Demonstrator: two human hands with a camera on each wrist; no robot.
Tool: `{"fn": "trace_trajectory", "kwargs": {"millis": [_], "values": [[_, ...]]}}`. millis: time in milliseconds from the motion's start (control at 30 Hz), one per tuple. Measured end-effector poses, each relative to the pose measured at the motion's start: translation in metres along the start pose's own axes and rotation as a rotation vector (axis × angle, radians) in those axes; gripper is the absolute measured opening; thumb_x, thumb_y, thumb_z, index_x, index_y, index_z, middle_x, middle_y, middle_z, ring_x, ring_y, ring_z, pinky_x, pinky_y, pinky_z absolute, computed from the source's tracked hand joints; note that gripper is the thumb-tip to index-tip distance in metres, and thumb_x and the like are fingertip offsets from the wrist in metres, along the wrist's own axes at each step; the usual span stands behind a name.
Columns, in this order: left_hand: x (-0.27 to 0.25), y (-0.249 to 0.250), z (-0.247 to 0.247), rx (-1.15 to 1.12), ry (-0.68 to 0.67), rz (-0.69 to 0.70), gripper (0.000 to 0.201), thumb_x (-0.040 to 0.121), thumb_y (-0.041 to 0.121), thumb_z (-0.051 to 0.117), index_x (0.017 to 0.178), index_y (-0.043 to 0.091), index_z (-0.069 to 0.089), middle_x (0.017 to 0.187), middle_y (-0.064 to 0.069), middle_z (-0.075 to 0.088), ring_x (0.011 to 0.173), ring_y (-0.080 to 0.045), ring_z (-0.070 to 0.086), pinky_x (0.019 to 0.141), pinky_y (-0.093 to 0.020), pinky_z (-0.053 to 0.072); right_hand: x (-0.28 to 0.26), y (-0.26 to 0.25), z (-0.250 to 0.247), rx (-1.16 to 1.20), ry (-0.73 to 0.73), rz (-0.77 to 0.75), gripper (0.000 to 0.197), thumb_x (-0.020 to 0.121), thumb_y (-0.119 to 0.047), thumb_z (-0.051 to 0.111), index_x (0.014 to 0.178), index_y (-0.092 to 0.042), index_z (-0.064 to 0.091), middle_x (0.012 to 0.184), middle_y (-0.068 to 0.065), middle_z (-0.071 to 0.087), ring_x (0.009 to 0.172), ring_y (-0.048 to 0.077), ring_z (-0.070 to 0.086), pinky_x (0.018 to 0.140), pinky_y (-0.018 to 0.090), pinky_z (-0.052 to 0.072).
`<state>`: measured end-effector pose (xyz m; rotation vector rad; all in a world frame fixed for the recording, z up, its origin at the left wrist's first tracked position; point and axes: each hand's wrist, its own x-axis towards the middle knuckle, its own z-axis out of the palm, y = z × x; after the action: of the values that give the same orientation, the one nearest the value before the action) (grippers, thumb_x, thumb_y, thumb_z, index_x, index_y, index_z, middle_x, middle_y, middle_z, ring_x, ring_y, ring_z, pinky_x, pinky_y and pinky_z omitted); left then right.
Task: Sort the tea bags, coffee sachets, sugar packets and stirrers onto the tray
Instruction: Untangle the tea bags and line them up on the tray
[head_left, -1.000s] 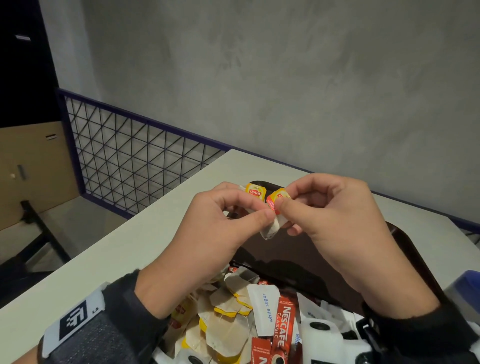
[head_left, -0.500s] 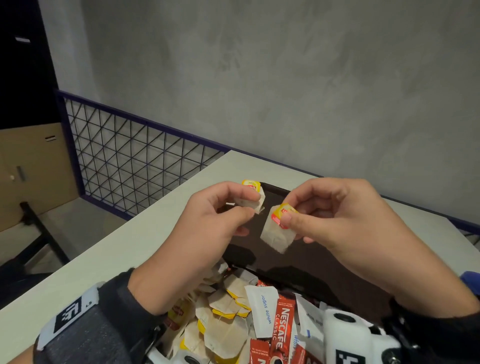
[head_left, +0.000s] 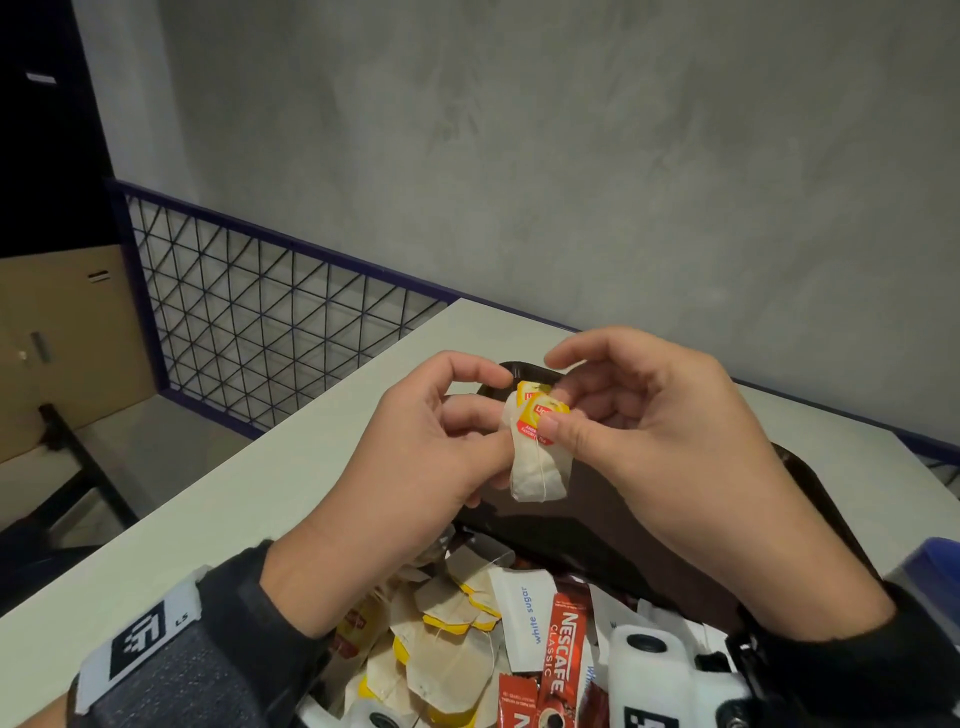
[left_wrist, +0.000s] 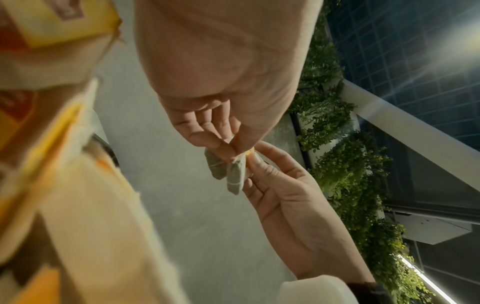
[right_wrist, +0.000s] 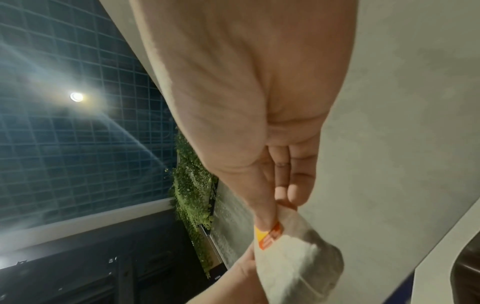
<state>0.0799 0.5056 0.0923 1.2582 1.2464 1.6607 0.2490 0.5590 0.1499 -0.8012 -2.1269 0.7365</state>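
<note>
Above tray, two tea bags, both hands.

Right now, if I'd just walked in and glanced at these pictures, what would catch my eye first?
Two bare hands held up over a dark tray, the left hand and right hand together pinching tea bags with yellow-and-red tags. Next, below the wrists at the near end of the tray, a jumbled heap of more tea bags, a white sugar packet and a red coffee sachet.
</note>
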Motion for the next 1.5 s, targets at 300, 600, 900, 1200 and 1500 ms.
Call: {"fn": "trace_trajectory", "kwargs": {"millis": [300,600,900,1200,1500], "values": [[-0.003,0.006,-0.001,0.037,-0.041,-0.009,0.045,0.088,-0.003,0.072,0.119,0.028,0.06,0.091,-0.004,0.081,0.053,-0.018,0.062,0.047,-0.027,0.045,0.002,0.003,0.0,-0.013,0.046,0.081,0.043,0.079,-0.015,0.086,0.113,-0.035,0.068,0.088,-0.004,0.07,0.07,0.015,0.066,0.072,0.033,0.062],[-0.002,0.008,-0.002,0.04,-0.061,0.004,0.04,0.091,0.003,0.074,0.12,0.027,0.062,0.088,-0.004,0.081,0.053,-0.023,0.065,0.048,-0.028,0.045,0.001,0.005,-0.002,0.006,0.007,0.048,0.024,0.081,-0.02,0.085,0.099,-0.03,0.073,0.082,-0.001,0.071,0.075,0.019,0.067,0.072,0.038,0.06],[0.006,0.013,-0.016,0.038,-0.088,-0.044,0.043,0.092,0.003,0.073,0.126,0.026,0.061,0.09,-0.005,0.082,0.048,-0.02,0.062,0.047,-0.028,0.045,-0.002,-0.003,0.005,0.031,-0.076,0.105,0.005,0.087,-0.02,0.078,0.085,-0.018,0.073,0.081,0.002,0.076,0.075,0.022,0.071,0.068,0.036,0.058],[0.031,0.015,-0.054,-0.073,0.148,-0.181,0.04,0.088,0.015,0.081,0.121,0.025,0.062,0.103,-0.002,0.077,0.053,-0.018,0.065,0.048,-0.028,0.05,0.084,0.025,0.01,0.051,-0.177,0.471,0.018,0.091,0.006,0.063,0.092,-0.01,0.057,0.082,0.017,0.059,0.065,0.019,0.055,0.067,0.036,0.055],[0.04,-0.003,-0.071,-0.122,0.178,-0.261,0.029,0.088,0.015,0.078,0.112,0.025,0.067,0.102,-0.003,0.08,0.062,-0.016,0.069,0.05,-0.026,0.05,0.172,0.12,0.016,-0.155,-0.165,0.674,0.015,0.092,0.009,0.063,0.097,-0.003,0.057,0.107,0.028,0.068,0.087,0.039,0.075,0.074,0.045,0.064]]}}
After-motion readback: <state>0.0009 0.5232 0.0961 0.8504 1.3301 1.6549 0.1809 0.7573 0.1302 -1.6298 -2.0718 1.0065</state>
